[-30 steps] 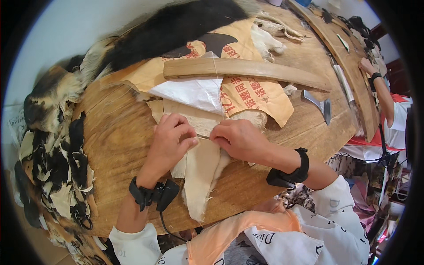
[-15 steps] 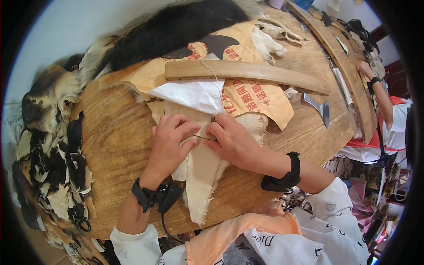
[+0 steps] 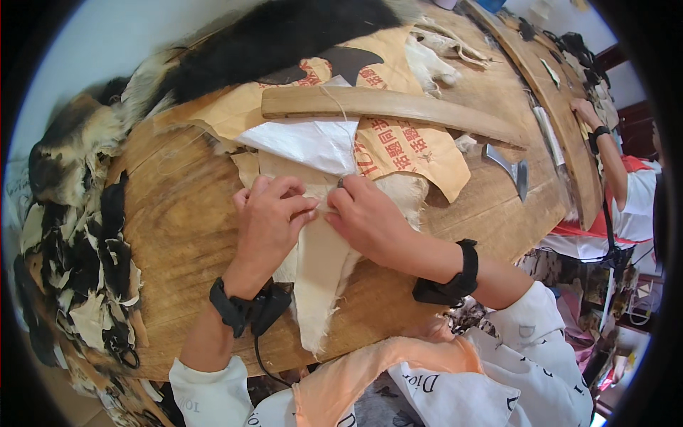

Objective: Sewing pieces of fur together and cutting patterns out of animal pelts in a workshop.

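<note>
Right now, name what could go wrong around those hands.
The metal tool lies uncovered right of the right hand; a wide sweep might meet its curved edge. The cable hanging from the black wristband could snag and tug the left hand. The pale hide strip has a ragged edge that might fray further if pulled.

The pale hide piece is showing a matt, suede-like face and rough, fraying edges. The wooden surface is displaying a smooth grain; the metal tool is gleaming; the white sheet is looking like slightly glossy plastic, the tan paper matt.
</note>
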Tool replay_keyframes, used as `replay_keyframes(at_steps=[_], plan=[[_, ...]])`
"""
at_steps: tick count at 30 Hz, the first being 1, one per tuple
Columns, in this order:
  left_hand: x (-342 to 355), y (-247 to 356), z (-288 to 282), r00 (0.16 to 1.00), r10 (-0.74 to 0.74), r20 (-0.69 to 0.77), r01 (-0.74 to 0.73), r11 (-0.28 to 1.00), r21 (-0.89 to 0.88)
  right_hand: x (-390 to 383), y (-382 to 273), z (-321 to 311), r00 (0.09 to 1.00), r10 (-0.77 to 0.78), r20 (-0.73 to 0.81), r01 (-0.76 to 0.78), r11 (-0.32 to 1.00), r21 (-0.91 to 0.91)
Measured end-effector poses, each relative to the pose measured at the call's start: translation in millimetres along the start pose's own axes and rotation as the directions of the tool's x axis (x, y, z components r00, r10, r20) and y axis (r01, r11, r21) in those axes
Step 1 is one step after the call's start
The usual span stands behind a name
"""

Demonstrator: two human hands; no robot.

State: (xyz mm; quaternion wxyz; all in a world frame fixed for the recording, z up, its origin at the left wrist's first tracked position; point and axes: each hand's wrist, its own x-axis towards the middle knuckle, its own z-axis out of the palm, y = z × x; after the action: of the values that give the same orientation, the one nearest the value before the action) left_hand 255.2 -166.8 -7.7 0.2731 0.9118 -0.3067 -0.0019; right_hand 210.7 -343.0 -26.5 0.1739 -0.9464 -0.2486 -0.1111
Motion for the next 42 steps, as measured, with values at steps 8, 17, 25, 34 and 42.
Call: replay_keyframes(at_steps=[8, 17, 25, 34, 42], plan=[[1.0, -6.8, 9.0, 0.997, 0.021, -0.073, -0.027, 0.997, -0.078, 4.8, 9.5, 4.7, 0.981, -0.057, -0.183, 0.073, 0.994, 0.079], [-0.3, -17.8, 15.3, 0.997, -0.062, -0.039, 0.053, 0.976, -0.21, 16.8, 30.1, -20.4, 0.97, 0.208, -0.124, -0.099, 0.809, 0.579], [-0.9, -20.1, 18.5, 0.995, -0.084, -0.048, 0.07, 0.97, -0.234, 15.7, 40.7, -5.3, 0.997, 0.076, -0.024, -0.058, 0.898, 0.436], [-0.9, -19.0, 20.3, 0.993, -0.069, -0.094, 0.051, 0.981, -0.188, 22.6, 34.9, -10.6, 0.999, 0.027, -0.035, -0.015, 0.951, 0.308], [-1.1, -19.0, 21.1, 0.991, -0.067, -0.117, 0.044, 0.98, -0.196, 26.6, 36.2, -11.5, 1.0, -0.008, 0.029, -0.001, 0.956, 0.294]])
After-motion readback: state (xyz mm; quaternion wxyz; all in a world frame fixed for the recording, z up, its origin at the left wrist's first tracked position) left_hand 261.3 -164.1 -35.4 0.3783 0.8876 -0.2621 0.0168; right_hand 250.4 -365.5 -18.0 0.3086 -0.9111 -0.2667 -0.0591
